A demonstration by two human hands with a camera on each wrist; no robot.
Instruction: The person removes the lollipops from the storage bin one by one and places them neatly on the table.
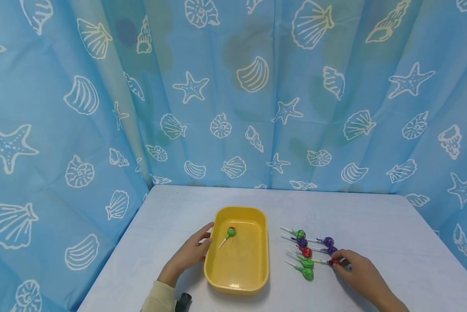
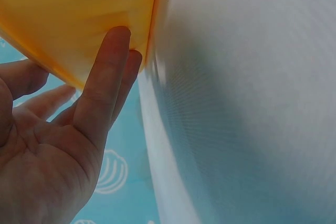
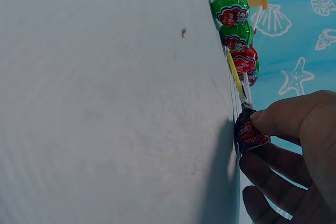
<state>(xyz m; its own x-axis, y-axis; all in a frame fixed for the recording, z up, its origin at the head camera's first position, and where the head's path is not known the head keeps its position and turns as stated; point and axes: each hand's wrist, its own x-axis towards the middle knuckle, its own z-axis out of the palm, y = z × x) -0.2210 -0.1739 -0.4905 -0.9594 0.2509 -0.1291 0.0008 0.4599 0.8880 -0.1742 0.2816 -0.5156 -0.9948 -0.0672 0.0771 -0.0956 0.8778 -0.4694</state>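
A yellow tray (image 1: 237,284) lies on the table, with one green-wrapped lollipop (image 1: 231,232) in its far left part. My left hand (image 1: 192,249) is at the tray's left side; in the left wrist view its fingers, mostly straight, rest against the yellow wall. To the right of the tray, my right hand (image 1: 358,273) pinches the dark red wrapped head of a lollipop (image 3: 252,131) between thumb and fingers. This lollipop's yellow stick points left, toward the other lollipops. Beside it lie several more: green (image 1: 306,273), red (image 1: 306,252) and purple (image 1: 328,242) ones.
The white tablecloth (image 1: 374,221) covers the table. A blue curtain (image 1: 225,104) with shell prints hangs behind it and along the left side. A dark object (image 1: 183,302) shows near my left sleeve, at the bottom of the head view.
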